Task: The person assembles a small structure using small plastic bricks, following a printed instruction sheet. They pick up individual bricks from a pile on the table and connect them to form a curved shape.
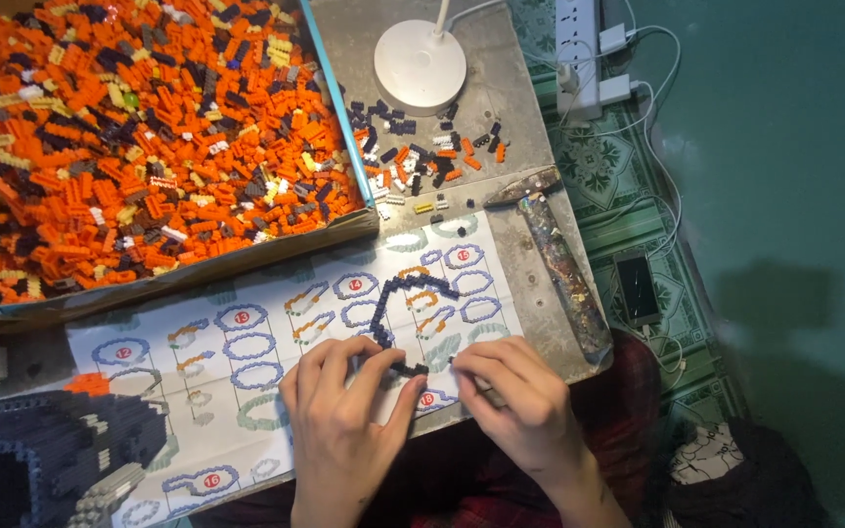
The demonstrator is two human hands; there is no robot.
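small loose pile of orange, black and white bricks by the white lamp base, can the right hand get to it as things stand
Probably yes. The right hand rests at the instruction sheet's near edge, and only that flat sheet and the thin dark curved brick strip lie between it and the small loose brick pile.

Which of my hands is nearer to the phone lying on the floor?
Right. Your right hand rests at the table's near edge, just across from the phone. Your left hand sits farther away, beyond the right one.
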